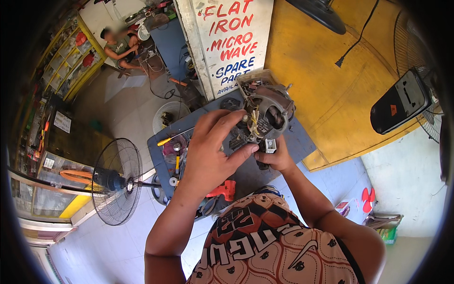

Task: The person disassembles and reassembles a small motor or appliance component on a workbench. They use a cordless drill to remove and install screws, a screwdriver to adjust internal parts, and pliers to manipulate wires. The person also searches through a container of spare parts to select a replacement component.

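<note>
Over the workbench I hold up a dark grey round motor housing point(280, 124) with an open top and loose yellowish wires point(255, 124) on its left side. My left hand point(210, 146) curves around the left side, index finger by the wires and thumb along the lower edge. From below right, my right hand point(280, 157) grips the housing; its fingers are partly hidden under it. A small white square part point(270, 146) sits beside my right thumb. Behind the housing stands a tray point(257, 75) of small parts.
The blue-grey workbench point(302, 142) carries a yellow-handled screwdriver point(164, 141), a hammer point(177, 158) and a red power tool point(226, 190). A standing fan point(118, 182) is at the left, a white bucket point(169, 113) behind the bench. A person point(120, 47) sits at the far left.
</note>
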Demonstrator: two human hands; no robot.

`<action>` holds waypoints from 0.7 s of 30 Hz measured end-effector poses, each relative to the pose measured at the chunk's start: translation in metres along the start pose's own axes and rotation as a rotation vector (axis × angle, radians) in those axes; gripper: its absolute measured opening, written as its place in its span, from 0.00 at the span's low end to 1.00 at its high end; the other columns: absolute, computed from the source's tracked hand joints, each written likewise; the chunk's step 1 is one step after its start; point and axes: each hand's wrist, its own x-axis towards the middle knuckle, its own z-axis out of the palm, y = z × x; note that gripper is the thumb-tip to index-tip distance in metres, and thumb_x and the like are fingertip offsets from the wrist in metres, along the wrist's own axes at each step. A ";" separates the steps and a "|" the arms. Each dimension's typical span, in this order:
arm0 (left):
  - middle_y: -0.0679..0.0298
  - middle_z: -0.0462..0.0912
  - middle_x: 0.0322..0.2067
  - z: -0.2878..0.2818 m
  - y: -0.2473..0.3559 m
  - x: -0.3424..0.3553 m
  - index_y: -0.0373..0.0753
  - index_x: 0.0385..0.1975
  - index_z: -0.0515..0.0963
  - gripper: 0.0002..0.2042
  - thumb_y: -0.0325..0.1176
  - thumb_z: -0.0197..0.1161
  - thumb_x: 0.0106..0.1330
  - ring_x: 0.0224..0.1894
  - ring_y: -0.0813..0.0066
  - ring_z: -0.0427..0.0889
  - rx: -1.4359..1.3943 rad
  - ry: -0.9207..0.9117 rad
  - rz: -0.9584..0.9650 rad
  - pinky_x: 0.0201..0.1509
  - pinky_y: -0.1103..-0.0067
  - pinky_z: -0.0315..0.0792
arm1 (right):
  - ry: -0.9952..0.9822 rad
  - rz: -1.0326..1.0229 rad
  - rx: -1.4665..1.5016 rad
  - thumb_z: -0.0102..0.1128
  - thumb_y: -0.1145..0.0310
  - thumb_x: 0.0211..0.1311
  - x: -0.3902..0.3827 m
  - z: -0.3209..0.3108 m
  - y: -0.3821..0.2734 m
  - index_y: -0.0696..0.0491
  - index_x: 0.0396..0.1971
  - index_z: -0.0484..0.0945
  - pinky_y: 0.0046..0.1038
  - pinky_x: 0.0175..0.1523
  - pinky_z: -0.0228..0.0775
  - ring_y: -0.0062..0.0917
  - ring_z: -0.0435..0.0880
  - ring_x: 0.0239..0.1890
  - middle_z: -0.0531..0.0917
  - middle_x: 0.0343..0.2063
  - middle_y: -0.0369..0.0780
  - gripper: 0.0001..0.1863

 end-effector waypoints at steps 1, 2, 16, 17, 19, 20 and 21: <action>0.56 0.83 0.53 0.001 -0.002 -0.001 0.39 0.59 0.83 0.34 0.32 0.87 0.48 0.54 0.59 0.85 0.007 0.000 0.006 0.57 0.68 0.80 | 0.011 0.020 0.004 0.78 0.76 0.42 -0.001 0.001 0.000 0.53 0.57 0.74 0.25 0.39 0.75 0.19 0.82 0.35 0.82 0.36 0.35 0.36; 0.56 0.83 0.53 0.001 -0.004 -0.003 0.39 0.58 0.84 0.34 0.31 0.87 0.47 0.54 0.59 0.85 0.006 0.012 0.009 0.58 0.68 0.80 | 0.011 0.032 0.009 0.78 0.75 0.42 -0.001 0.003 0.000 0.53 0.57 0.74 0.25 0.40 0.75 0.20 0.82 0.35 0.82 0.36 0.35 0.36; 0.59 0.82 0.49 0.009 -0.007 -0.013 0.40 0.56 0.84 0.30 0.33 0.84 0.49 0.51 0.57 0.80 -0.009 0.077 0.015 0.55 0.65 0.78 | 0.009 -0.004 -0.015 0.75 0.80 0.44 0.002 0.016 0.001 0.56 0.64 0.74 0.29 0.57 0.76 0.22 0.83 0.51 0.84 0.50 0.36 0.40; 0.59 0.82 0.49 0.009 -0.007 -0.014 0.40 0.56 0.84 0.30 0.33 0.85 0.49 0.51 0.56 0.80 -0.015 0.079 0.011 0.55 0.65 0.78 | 0.016 -0.008 -0.014 0.75 0.80 0.44 0.002 0.017 0.002 0.56 0.64 0.74 0.30 0.58 0.76 0.22 0.83 0.52 0.84 0.51 0.36 0.41; 0.58 0.82 0.49 0.006 -0.006 -0.014 0.40 0.56 0.84 0.29 0.34 0.84 0.52 0.51 0.56 0.80 -0.012 0.046 0.013 0.55 0.64 0.78 | 0.017 0.002 -0.028 0.75 0.80 0.44 0.002 0.017 0.001 0.56 0.65 0.74 0.30 0.59 0.76 0.22 0.83 0.53 0.84 0.52 0.36 0.41; 0.58 0.82 0.50 0.003 -0.006 -0.014 0.40 0.56 0.84 0.28 0.34 0.83 0.53 0.51 0.55 0.80 -0.011 0.021 0.012 0.55 0.64 0.78 | 0.012 0.015 -0.043 0.75 0.80 0.44 0.002 0.017 0.001 0.56 0.64 0.74 0.30 0.59 0.76 0.22 0.83 0.52 0.85 0.52 0.36 0.41; 0.57 0.82 0.49 -0.001 -0.006 -0.012 0.40 0.56 0.84 0.27 0.35 0.82 0.55 0.50 0.55 0.81 -0.045 -0.012 0.015 0.54 0.64 0.78 | 0.008 0.014 -0.060 0.75 0.80 0.44 0.002 0.016 0.001 0.56 0.64 0.74 0.29 0.59 0.76 0.22 0.83 0.52 0.85 0.52 0.36 0.41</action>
